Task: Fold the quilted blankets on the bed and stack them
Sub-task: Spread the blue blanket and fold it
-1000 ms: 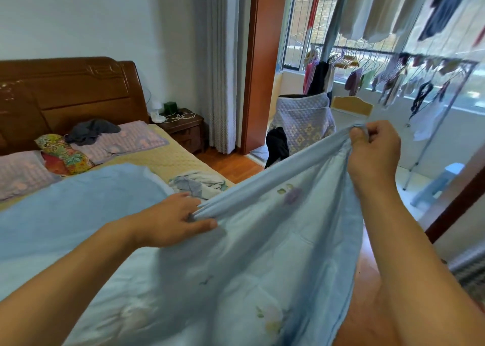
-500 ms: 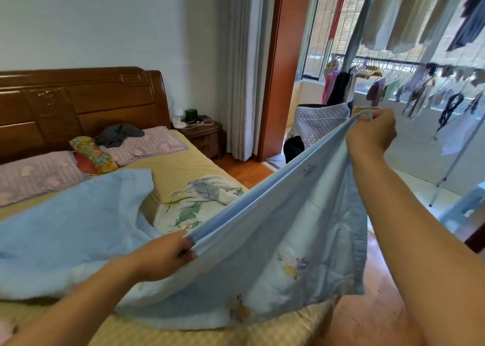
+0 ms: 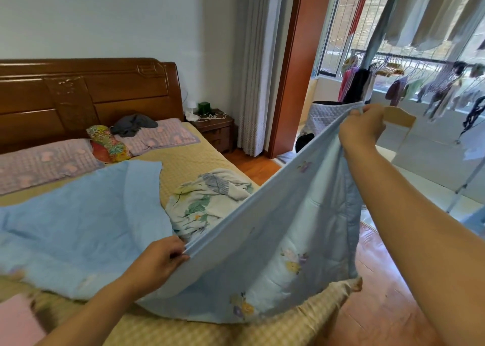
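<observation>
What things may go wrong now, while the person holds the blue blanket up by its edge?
1. The blue blanket is held only by its top edge, in the left hand and right hand; a corner could slip out.
2. Its lower end hangs off the bed corner and might reach the floor.
3. It could drag the crumpled leaf-print blanket lying beside it.

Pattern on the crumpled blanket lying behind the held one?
White with green and grey leaf print, clearest in the head view.
</observation>
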